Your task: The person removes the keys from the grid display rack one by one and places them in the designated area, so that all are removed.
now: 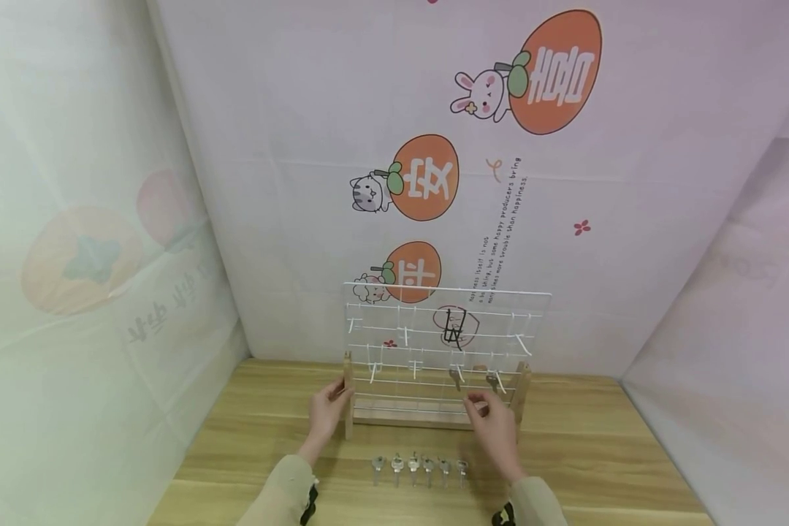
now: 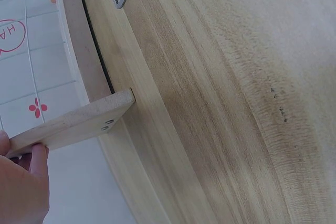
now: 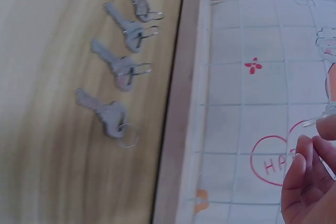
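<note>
A white wire grid rack [image 1: 447, 292] with a wooden base stands on the table, several white hooks on its front. My left hand [image 1: 329, 409] grips its left wooden post [image 2: 79, 124] between thumb and fingers. Two keys hang on lower right hooks: one key [image 1: 456, 378] nearer the middle, another key [image 1: 493, 381] beside the right post. My right hand [image 1: 493, 427] is just below these keys, fingers bent loosely and nothing visible between them. In the right wrist view, a clear hook tip [image 3: 315, 121] shows beside the thumb.
Several silver keys [image 1: 413, 471] with small rings lie in a row on the wooden table [image 1: 269, 409] before the rack. The right wooden post [image 1: 521, 391] stands beside my right hand. A printed cloth [image 1: 302, 219] hangs behind, with cloth walls on both sides.
</note>
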Motion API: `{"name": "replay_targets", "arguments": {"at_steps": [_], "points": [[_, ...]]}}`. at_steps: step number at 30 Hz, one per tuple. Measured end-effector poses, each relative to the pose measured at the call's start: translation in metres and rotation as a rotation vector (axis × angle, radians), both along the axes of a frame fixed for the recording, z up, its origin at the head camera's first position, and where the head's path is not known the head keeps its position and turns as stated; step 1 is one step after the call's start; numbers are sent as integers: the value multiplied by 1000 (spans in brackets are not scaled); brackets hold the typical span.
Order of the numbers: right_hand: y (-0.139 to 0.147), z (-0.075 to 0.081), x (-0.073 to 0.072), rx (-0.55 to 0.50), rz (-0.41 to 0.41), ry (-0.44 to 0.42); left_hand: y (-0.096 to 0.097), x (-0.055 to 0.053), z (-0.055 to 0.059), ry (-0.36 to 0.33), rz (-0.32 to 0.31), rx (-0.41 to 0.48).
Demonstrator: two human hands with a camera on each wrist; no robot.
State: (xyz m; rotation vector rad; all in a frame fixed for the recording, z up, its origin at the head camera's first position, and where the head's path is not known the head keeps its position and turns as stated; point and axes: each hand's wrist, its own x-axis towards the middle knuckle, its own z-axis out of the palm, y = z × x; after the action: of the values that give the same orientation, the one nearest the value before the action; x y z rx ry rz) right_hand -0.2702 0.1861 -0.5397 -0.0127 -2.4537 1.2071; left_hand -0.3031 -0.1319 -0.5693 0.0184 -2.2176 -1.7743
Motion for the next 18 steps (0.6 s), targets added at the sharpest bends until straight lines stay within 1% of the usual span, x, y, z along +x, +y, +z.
{"name": "replay_targets", "arguments": {"at_steps": [2,8,14,18], "points": [[-2,4,-3,-10,-7,3,0,0,0,-2,0,6],[-10,14,-10,-30,-10,83,0,-1,-1,9,18,-6],[-17,18,-18,-74,-14,145,0,-1,-1,16,16,-12],[-19,20,-22,-94,-23,150,0,-1,-2,18,6,-5]]}}
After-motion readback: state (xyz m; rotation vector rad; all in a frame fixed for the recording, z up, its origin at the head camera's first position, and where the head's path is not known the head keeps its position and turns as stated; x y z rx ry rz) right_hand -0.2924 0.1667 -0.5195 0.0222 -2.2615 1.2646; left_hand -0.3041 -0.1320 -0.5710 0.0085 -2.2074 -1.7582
